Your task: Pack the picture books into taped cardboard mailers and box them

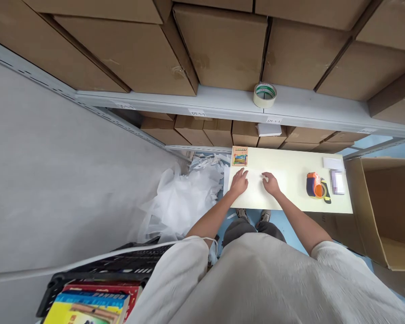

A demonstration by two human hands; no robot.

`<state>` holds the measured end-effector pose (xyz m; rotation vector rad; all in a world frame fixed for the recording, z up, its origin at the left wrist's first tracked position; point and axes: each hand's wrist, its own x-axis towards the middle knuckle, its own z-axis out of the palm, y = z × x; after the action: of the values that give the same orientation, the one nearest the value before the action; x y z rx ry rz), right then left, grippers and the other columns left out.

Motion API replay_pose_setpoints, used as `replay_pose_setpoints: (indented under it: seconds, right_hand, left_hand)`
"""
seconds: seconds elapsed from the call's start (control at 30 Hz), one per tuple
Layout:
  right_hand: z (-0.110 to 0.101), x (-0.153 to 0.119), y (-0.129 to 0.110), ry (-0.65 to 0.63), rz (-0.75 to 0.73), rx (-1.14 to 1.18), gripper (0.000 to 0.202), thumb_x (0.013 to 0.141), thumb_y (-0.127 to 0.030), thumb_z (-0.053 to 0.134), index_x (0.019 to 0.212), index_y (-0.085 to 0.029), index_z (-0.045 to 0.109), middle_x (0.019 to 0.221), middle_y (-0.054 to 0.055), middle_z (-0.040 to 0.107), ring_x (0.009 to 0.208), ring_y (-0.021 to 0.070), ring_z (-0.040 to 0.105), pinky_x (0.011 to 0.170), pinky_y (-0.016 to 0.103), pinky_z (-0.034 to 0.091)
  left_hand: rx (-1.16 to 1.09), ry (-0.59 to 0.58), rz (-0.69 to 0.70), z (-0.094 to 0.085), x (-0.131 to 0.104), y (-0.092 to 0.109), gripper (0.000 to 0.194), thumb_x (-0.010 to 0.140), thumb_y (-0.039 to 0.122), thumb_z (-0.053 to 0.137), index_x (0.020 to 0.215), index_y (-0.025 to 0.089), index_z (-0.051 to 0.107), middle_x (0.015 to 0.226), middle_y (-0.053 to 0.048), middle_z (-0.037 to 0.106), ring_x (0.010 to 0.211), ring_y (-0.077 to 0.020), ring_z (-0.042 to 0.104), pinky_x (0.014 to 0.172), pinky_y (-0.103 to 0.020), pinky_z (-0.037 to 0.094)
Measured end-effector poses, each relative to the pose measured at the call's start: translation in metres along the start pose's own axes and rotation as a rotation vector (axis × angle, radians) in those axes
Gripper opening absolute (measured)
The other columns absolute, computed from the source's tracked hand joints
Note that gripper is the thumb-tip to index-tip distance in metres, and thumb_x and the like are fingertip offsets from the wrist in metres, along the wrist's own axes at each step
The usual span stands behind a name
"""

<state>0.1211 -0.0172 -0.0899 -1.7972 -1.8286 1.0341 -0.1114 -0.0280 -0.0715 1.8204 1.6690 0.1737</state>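
My left hand [239, 181] lies at the left part of the white tabletop [286, 180], its fingers spread and holding nothing I can see. Just beyond its fingertips is a small orange-brown booklet or card pack [240, 156] with a colourful picture on its cover. To the right, my right hand [271, 183] rests over the same surface, thumb and forefinger curved with a small pale gap between them. Whether thin white material lies under the hands is hard to tell against the white top. An orange and dark-blue tape dispenser [314, 185] stands farther right.
A black-and-yellow cutter [326, 192], a dark packet with a white label [337, 182] and a white slip [332, 163] lie at the right. A tape roll [265, 95] sits on the shelf. White plastic film [178, 202], an open carton [371, 211] and a black crate [97, 270] surround me.
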Motion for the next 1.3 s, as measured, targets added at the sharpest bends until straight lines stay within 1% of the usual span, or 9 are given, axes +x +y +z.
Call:
replay_pose_setpoints:
  seconds: [0.1,0.2,0.33,0.43,0.6,0.73,0.87,1.07,1.3]
  right_hand:
    - [0.029,0.038,-0.028,0.014,0.144,0.239,0.046,0.091,-0.027,0.055,0.132,-0.020,0.071,0.137,0.012,0.074,0.118,0.0256,0.071,0.113,0.046,0.054]
    - [0.051,0.069,-0.048,0.010,0.254,0.382,0.050,0.088,-0.027,0.060,0.137,-0.019,0.069,0.143,0.012,0.072,0.126,0.0246,0.070,0.119,0.043,0.050]
    - [0.066,0.092,-0.056,-0.028,0.335,0.508,0.056,0.084,-0.026,0.065,0.141,-0.021,0.067,0.150,0.010,0.068,0.139,0.0252,0.063,0.123,0.041,0.046]
    - [0.071,0.098,-0.055,-0.029,0.378,0.538,0.057,0.084,-0.025,0.067,0.141,-0.020,0.066,0.151,0.012,0.067,0.141,0.0255,0.061,0.123,0.041,0.046]
    - [0.072,0.104,-0.053,0.018,0.402,0.487,0.052,0.083,-0.030,0.067,0.134,-0.022,0.068,0.139,0.008,0.073,0.127,0.0245,0.069,0.110,0.040,0.056]
    - [0.067,0.113,-0.057,0.070,0.495,0.416,0.045,0.079,-0.035,0.070,0.121,-0.020,0.073,0.124,0.008,0.078,0.114,0.0253,0.073,0.099,0.036,0.058]
    - [0.057,0.119,-0.062,0.055,0.536,0.414,0.031,0.075,-0.031,0.067,0.102,-0.019,0.075,0.105,0.006,0.081,0.098,0.0236,0.074,0.085,0.032,0.058]
    - [0.023,0.101,-0.050,0.137,0.417,0.460,0.034,0.073,-0.033,0.063,0.102,-0.020,0.076,0.090,0.002,0.079,0.088,0.0220,0.071,0.078,0.031,0.056]
    - [-0.017,0.015,0.014,0.182,0.433,0.544,0.037,0.068,-0.041,0.069,0.098,-0.019,0.075,0.081,0.004,0.076,0.082,0.0229,0.069,0.077,0.035,0.056]
  left_hand:
    - [-0.024,0.033,-0.070,-0.018,0.026,-0.014,0.068,0.097,0.021,0.056,0.164,0.018,0.045,0.178,-0.012,0.032,0.165,-0.0340,0.028,0.136,-0.048,0.027]
    - [0.002,0.041,-0.109,-0.025,0.044,-0.026,0.070,0.095,0.020,0.058,0.163,0.018,0.045,0.177,-0.014,0.035,0.166,-0.0354,0.026,0.135,-0.053,0.027]
    - [0.010,0.035,-0.137,-0.024,0.056,-0.038,0.064,0.094,0.020,0.061,0.157,0.019,0.051,0.176,-0.015,0.036,0.163,-0.0374,0.032,0.132,-0.054,0.031]
    - [-0.038,0.034,-0.139,-0.022,0.063,-0.043,0.065,0.093,0.019,0.063,0.157,0.021,0.051,0.174,-0.015,0.039,0.161,-0.0371,0.035,0.130,-0.053,0.035]
    - [-0.129,0.044,-0.135,-0.018,0.071,-0.043,0.065,0.092,0.020,0.066,0.155,0.023,0.055,0.174,-0.013,0.039,0.159,-0.0376,0.038,0.128,-0.052,0.038]
    - [-0.194,0.044,-0.134,-0.017,0.074,-0.038,0.061,0.093,0.021,0.067,0.153,0.024,0.058,0.175,-0.012,0.038,0.158,-0.0366,0.042,0.129,-0.051,0.038]
    - [-0.226,0.035,-0.140,-0.016,0.075,-0.030,0.061,0.094,0.022,0.066,0.154,0.026,0.057,0.173,-0.011,0.041,0.156,-0.0356,0.044,0.128,-0.051,0.040]
    - [-0.239,0.071,-0.076,-0.011,0.061,-0.008,0.069,0.095,0.019,0.060,0.162,0.024,0.045,0.173,-0.014,0.039,0.158,-0.0347,0.041,0.127,-0.052,0.040]
    - [-0.178,0.006,0.018,0.020,0.022,0.028,0.063,0.099,0.020,0.054,0.162,0.024,0.046,0.175,-0.015,0.037,0.162,-0.0344,0.035,0.127,-0.052,0.038]
